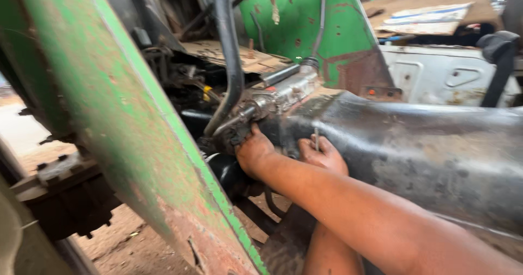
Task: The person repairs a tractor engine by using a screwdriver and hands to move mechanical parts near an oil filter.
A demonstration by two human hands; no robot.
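My right hand (254, 151) reaches in from the lower right and grips a greasy metal fitting (235, 129) where thin pipes meet a grimy engine part (283, 92). My left hand (325, 155) comes up from below, under my right forearm. It is closed around a thin metal tool (316, 138) that stands upright against a dark, oily metal housing (414, 150). The two hands are a hand's width apart. The fingertips of both are hidden against the metal.
A rusty green frame post (136, 128) slants across the left foreground, close to my right hand. A black hose (231, 52) drops down to the fitting. A green panel (327, 30) and a white sheet-metal panel (441, 73) stand behind. Bare dirt ground (125, 242) lies below.
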